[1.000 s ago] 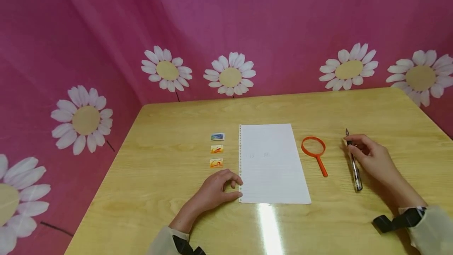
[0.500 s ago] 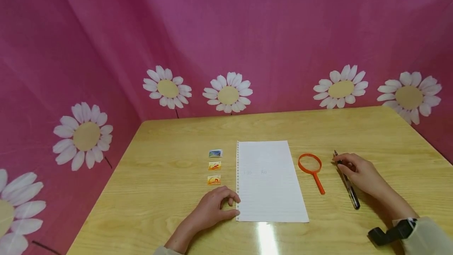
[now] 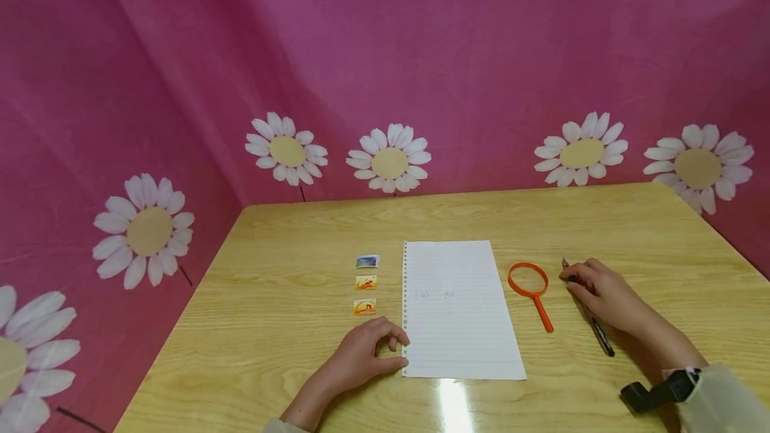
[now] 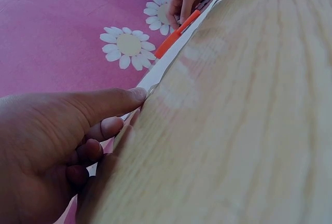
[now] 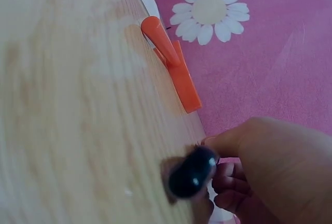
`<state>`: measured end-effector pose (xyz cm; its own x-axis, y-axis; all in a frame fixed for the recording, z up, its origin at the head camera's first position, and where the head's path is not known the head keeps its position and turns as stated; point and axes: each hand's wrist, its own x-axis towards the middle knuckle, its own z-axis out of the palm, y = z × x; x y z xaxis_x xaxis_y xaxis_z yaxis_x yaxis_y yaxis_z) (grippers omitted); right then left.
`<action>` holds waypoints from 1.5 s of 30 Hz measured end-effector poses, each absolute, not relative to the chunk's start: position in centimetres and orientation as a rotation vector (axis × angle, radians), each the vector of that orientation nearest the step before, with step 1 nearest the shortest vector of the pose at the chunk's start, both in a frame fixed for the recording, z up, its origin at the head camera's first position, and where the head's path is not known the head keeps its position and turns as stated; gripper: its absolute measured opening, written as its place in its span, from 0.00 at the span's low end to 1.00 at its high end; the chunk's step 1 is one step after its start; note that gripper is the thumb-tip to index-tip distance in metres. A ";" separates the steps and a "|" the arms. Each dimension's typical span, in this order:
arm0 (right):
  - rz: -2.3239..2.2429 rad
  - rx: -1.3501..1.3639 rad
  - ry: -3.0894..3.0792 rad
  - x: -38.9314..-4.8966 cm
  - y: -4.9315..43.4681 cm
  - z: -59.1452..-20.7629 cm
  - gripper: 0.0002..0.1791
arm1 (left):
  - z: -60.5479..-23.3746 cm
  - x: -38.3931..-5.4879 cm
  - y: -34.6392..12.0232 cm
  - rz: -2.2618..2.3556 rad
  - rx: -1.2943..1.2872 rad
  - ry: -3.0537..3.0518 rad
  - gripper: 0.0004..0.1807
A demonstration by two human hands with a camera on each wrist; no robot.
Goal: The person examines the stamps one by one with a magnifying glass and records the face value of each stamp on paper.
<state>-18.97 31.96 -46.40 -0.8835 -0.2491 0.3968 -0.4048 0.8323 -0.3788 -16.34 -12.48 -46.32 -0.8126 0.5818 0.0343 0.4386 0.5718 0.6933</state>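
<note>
A white lined sheet of paper (image 3: 463, 333) with holes down its left edge lies on the table and bears faint handwritten figures. My left hand (image 3: 363, 356) rests at its lower left edge, thumb and fingertips touching the paper and fingers loosely bent. My right hand (image 3: 613, 299) pinches a fountain pen (image 3: 598, 336) near its nib end, which points away. The pen slants low along the table, and the hand covers part of its barrel. In the right wrist view the pen's dark rounded end (image 5: 192, 175) is close to the camera.
An orange magnifying glass (image 3: 538, 306) lies between the paper and my right hand. Left of the paper three small stamps form a column: a blue one (image 3: 367, 261), then two yellow-and-red stamps (image 3: 365, 282). A pink flowered cloth (image 3: 481, 52) hangs behind the table (image 3: 289, 266).
The head view has tilted up, so the table sits lower. My right hand and the pen have moved a little left, toward the magnifying glass. My left hand stays at the paper's edge.
</note>
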 end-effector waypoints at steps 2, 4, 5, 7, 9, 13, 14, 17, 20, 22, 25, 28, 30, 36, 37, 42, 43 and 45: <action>0.648 0.504 -2.672 -19.0 31.9 -46.5 0.10 | -46.3 -16.3 -12.5 1.066 0.856 2.606 0.11; 0.644 0.507 -2.670 -18.9 31.9 -46.6 0.11 | -46.3 -16.4 -12.5 1.067 0.857 2.608 0.11; 0.644 0.508 -2.669 -18.9 31.9 -46.6 0.11 | -46.3 -16.4 -12.5 1.067 0.858 2.609 0.11; 0.649 0.511 -2.669 -18.9 31.9 -46.6 0.10 | -46.3 -16.4 -12.6 1.067 0.861 2.611 0.11; 0.654 0.518 -2.661 -18.9 31.9 -46.6 0.11 | -46.4 -16.4 -12.6 1.070 0.863 2.611 0.11; 0.644 0.527 -2.622 -18.9 31.7 -46.5 0.13 | -46.5 -16.4 -12.7 1.100 0.870 2.606 0.11; 0.636 0.525 -2.605 -18.9 31.6 -46.4 0.14 | -46.5 -16.4 -12.7 1.113 0.871 2.604 0.11; 0.619 0.515 -2.563 -18.7 31.2 -46.2 0.14 | -46.5 -16.4 -12.7 1.166 0.867 2.593 0.10; 0.619 0.506 -2.534 -18.6 30.9 -46.0 0.12 | -46.5 -16.4 -12.7 1.227 0.861 2.580 0.09; 0.628 0.505 -2.523 -18.5 30.6 -45.8 0.12 | -46.4 -16.5 -12.6 1.268 0.853 2.574 0.08; 0.642 0.515 -2.501 -18.4 30.0 -45.7 0.11 | -46.3 -16.6 -12.5 1.318 0.857 2.581 0.07; 0.651 0.532 -2.498 -18.2 29.4 -45.6 0.09 | -46.3 -16.6 -12.6 1.371 0.852 2.590 0.07; 0.657 0.543 -2.505 -18.1 29.0 -45.7 0.08 | -46.3 -16.6 -12.6 1.402 0.844 2.600 0.07; 0.665 0.552 -2.529 -17.7 28.3 -45.9 0.08 | -46.4 -16.9 -12.9 1.456 0.787 2.641 0.07; 0.673 0.549 -2.532 -17.7 28.2 -45.9 0.08 | -46.4 -17.0 -13.0 1.469 0.775 2.646 0.08; 0.704 0.533 -2.551 -17.4 27.8 -46.0 0.08 | -46.5 -17.6 -13.6 1.550 0.723 2.686 0.09; 0.709 0.528 -2.557 -17.3 27.7 -46.0 0.08 | -46.5 -17.8 -13.7 1.555 0.704 2.699 0.09; 0.722 0.519 -2.570 -17.1 27.6 -46.0 0.08 | -46.4 -18.0 -14.0 1.567 0.658 2.717 0.08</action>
<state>-17.06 27.56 -45.95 -0.8424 -0.2362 0.4843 -0.4538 0.7956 -0.4013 -18.02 -13.96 -46.42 -0.9139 0.3170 0.2537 0.3784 0.4381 0.8154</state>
